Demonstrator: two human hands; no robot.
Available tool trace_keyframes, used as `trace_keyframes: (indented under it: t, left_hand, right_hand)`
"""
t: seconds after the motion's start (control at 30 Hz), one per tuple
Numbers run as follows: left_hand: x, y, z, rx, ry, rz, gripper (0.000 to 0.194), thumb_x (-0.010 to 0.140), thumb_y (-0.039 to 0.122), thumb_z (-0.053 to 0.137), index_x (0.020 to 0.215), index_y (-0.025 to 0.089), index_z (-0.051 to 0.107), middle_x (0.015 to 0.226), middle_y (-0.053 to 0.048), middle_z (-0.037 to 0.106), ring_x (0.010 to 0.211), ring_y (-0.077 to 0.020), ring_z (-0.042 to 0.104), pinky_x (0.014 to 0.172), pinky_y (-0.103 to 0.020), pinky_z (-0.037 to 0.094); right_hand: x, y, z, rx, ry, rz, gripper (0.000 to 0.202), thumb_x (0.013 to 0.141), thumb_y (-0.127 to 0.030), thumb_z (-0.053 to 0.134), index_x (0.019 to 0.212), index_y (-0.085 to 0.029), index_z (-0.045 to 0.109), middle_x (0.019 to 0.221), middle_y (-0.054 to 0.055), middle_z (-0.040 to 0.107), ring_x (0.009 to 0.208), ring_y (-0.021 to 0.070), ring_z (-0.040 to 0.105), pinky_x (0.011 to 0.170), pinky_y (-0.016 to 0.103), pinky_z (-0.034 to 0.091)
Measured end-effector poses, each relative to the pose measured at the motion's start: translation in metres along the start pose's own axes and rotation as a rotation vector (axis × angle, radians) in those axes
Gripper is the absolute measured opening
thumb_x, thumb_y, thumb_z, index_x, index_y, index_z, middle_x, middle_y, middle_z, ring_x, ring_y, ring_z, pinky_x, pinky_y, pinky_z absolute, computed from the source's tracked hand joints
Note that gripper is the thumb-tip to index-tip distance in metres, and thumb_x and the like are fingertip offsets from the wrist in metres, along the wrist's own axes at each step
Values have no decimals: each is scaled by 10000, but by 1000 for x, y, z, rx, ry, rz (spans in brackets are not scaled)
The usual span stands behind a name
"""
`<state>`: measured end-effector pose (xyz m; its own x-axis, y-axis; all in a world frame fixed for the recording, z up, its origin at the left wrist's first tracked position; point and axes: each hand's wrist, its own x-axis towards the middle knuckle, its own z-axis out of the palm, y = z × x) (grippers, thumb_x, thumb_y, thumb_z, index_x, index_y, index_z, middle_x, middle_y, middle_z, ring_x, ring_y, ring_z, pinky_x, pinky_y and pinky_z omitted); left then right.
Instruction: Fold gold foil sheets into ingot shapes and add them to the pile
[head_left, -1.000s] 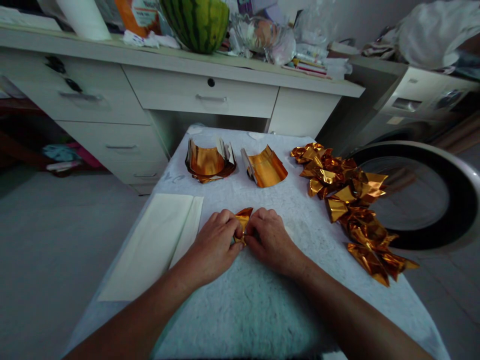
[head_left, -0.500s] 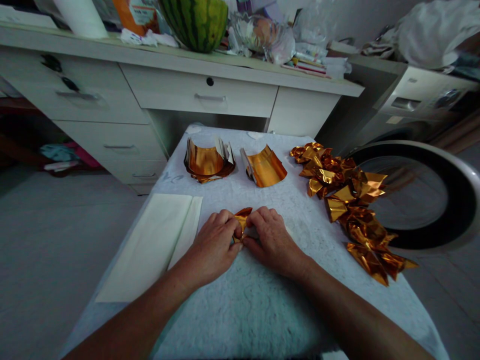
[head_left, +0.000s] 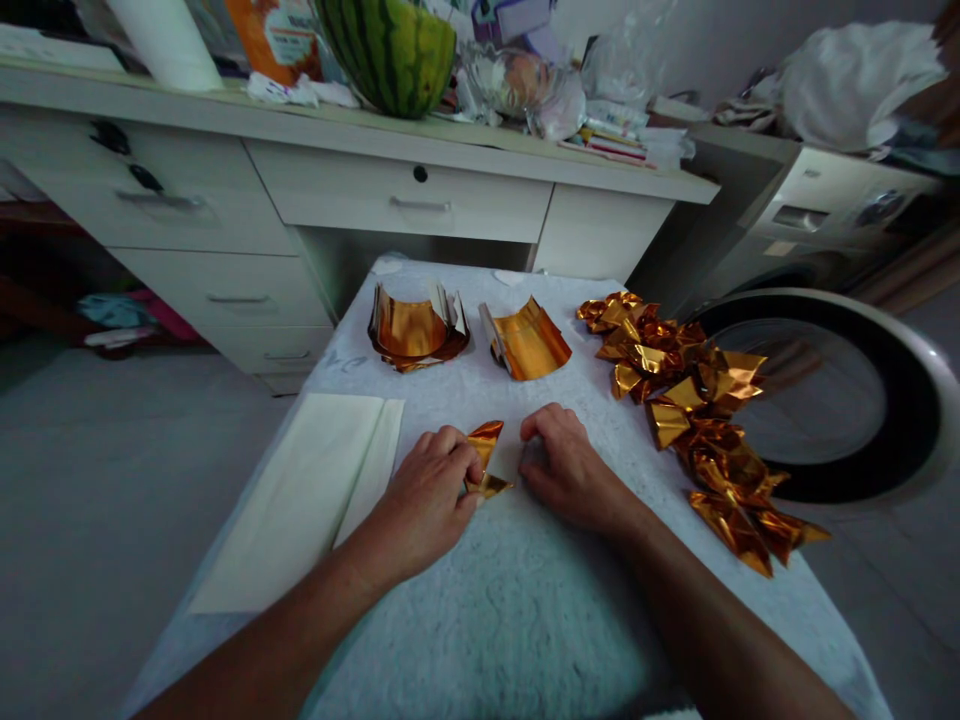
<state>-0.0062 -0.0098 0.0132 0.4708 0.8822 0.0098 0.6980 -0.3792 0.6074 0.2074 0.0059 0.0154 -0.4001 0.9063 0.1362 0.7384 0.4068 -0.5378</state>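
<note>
In the middle of the cloth-covered table, my left hand is closed on a folded piece of gold foil paper. Two pointed ends of it stick out past the fingers; the rest is hidden under the hand. Just right of the foil, my right hand is apart from it, with bent fingers, a gap between thumb and forefinger, and nothing visible in it. Behind the hands lie a curved stack of gold foil sheets and a smaller curved stack of gold sheets. Folded gold foil pieces are heaped along the right side.
Folded white paper lies left of my left forearm. Beyond the table is a white counter with drawers, bearing a cut watermelon and clutter. At the right, a washing machine's round door stands open beside the table.
My right hand has let go of the foil paper and moved a little to the right. My left hand stays on the foil, and more of its lower point now shows.
</note>
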Motion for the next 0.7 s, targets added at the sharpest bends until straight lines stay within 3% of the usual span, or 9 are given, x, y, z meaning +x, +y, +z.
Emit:
trace_keyframes:
  t: [0.2,0.3,0.43,0.7]
  left_hand:
    - [-1,-2,1,-11,17,61,112,817,111,570,861,210,541,1005,-39,540,1007,-239,493,877,-413,441]
    - [-1,-2,0,-22,13,90,146,808,79,544,865,214,539,1006,-34,549,1002,-229,501,875,-398,442]
    - [-2,-1,-1,-26,23,125,216,796,39,494,904,219,540,1011,-35,557,996,-223,506,878,-390,442]
    - [-1,-4,-5,11,66,55,171,798,71,548,881,220,560,994,-34,556,985,-222,539,884,-386,453]
  right_hand:
    - [12,-1,7,88,57,-126,479,784,-68,510,1249,-180,527,1275,106,541,1150,261,447,959,433,358]
    - [16,-2,9,96,34,-119,319,858,-78,473,1106,-188,640,1133,74,628,1057,231,507,933,412,359]
    - [16,1,8,84,43,-115,258,927,-101,454,963,-194,692,965,47,662,945,193,548,901,382,354]
    - [16,5,15,43,34,-56,149,881,-86,570,878,-183,683,900,45,632,895,181,544,841,330,386]
